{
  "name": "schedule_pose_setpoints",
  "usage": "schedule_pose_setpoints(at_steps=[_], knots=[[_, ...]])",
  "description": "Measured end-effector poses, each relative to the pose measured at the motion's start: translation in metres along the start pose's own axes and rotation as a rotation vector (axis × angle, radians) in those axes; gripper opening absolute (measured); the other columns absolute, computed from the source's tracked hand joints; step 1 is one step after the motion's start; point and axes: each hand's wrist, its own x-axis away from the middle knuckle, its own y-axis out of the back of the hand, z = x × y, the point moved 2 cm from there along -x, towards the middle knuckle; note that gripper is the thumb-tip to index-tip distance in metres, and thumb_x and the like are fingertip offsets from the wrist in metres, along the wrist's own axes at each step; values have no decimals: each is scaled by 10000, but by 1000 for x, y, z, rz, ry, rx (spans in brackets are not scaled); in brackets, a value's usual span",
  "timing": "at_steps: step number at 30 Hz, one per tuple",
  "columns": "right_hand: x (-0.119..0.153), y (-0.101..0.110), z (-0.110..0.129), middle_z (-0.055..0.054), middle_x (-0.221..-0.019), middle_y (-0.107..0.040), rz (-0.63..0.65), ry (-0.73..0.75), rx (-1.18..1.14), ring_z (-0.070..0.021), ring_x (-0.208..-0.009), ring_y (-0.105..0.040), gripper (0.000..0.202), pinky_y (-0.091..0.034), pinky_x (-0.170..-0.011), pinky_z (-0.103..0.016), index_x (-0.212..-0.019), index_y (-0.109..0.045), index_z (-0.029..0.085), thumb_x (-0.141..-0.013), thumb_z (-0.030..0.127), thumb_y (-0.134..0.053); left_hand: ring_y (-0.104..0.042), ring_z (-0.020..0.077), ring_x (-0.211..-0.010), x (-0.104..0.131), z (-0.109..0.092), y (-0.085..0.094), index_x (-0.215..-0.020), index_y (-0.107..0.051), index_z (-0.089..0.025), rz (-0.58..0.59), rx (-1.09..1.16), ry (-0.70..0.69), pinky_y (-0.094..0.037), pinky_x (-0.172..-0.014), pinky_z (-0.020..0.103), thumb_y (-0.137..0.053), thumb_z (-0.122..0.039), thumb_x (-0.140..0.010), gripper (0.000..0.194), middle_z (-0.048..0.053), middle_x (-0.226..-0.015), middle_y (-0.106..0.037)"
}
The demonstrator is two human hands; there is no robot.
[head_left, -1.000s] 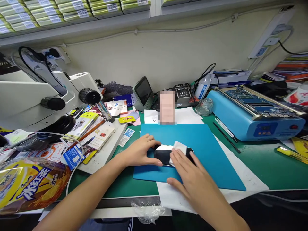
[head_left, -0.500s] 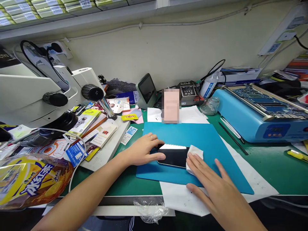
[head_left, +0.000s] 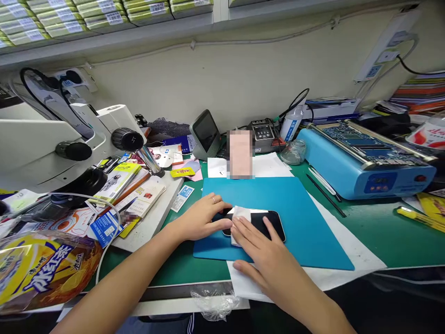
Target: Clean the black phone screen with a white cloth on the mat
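A black phone (head_left: 277, 226) lies flat on the blue mat (head_left: 306, 222), its screen partly covered. My left hand (head_left: 201, 217) grips the phone's left end between thumb and fingers. Under the fingertips of my right hand (head_left: 266, 250), a folded white wipe (head_left: 241, 213) is pressed flat on the left part of the screen. The fingers of that hand are stretched out, with the thumb apart over the mat.
A microscope (head_left: 118, 125) and piled booklets (head_left: 146, 197) stand left, behind a drink bottle (head_left: 48, 269). A blue machine with circuit boards (head_left: 368, 162) is at right, near tweezers (head_left: 327, 195) and a yellow cutter (head_left: 417, 217). A blurred upright panel (head_left: 240, 155) stands behind the mat.
My right hand has slid left across the screen with the wipe, from the phone's right end towards my left hand. The view has shifted slightly. My left hand still grips the phone.
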Motion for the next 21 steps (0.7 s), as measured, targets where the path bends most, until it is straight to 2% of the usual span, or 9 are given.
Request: schedule_pose_setpoints(at_steps=[5,9,12,15,16,18,19,21], knots=[[37,-1,-29,-116,-1560,-439,-55,-124,74,-323,-1389,-510,616,-349,-1124,-689,-1534,-427,189,-1034,548,-393,-544,237,-974,1,1,-2,-1317,-603,-172,7,-33,8,-441,-872,372,-360,-610,-1036,574,86,-1035,-617],[37,-3,-36,-140,-1566,-415,-52,-178,69,-333,-1424,-464,676,-342,-1126,-700,-1545,-403,154,-1027,587,-367,-553,241,-964,-4,-3,1,-1334,-578,-151,-16,-153,28,-455,-860,378,-347,-573,-1052,557,96,-1057,-622],[32,-4,-39,-132,-1580,-401,-30,-159,19,-329,-1443,-435,673,-327,-1141,-700,-1552,-385,147,-1032,574,-362,-556,262,-971,-5,-25,12,-1342,-563,-130,-40,-321,-9,-467,-872,412,-359,-590,-1041,586,125,-1104,-622],[33,-7,-43,-111,-1591,-396,-38,-144,-22,-316,-1457,-415,655,-316,-1154,-688,-1576,-342,193,-1031,553,-391,-578,259,-954,14,-63,10,-1296,-591,-158,-42,-353,-91,-486,-838,410,-393,-576,-1037,529,135,-1134,-627],[34,-9,-44,-110,-1592,-397,-54,-141,-25,-313,-1460,-412,654,-317,-1156,-682,-1582,-328,202,-1031,545,-400,-589,257,-964,26,-78,2,-1292,-596,-181,-25,-312,-135,-494,-841,408,-420,-564,-1033,495,128,-1135,-638],[37,-11,-45,-113,-1591,-400,-92,-135,-19,-310,-1459,-414,654,-316,-1160,-672,-1589,-313,205,-1031,529,-416,-615,232,-1024,55,-105,-28,-1326,-587,-292,115,-159,-201,-515,-887,379,-480,-528,-1026,397,78,-1187,-659],[37,-12,-45,-116,-1590,-401,-110,-132,-13,-311,-1456,-419,655,-317,-1162,-668,-1589,-313,202,-1030,524,-423,-628,210,-1029,70,-116,-46,-1268,-623,-348,116,-102,-156,-529,-885,342,-484,-482,-1037,301,45,-1157,-679],[38,-12,-43,-119,-1586,-405,-132,-125,-5,-314,-1445,-435,656,-329,-1158,-664,-1585,-321,190,-1029,522,-428,-649,205,-1021,96,-131,-86,-1186,-671,-337,152,-104,-92,-562,-856,325,-506,-456,-1032,255,47,-1125,-699]])
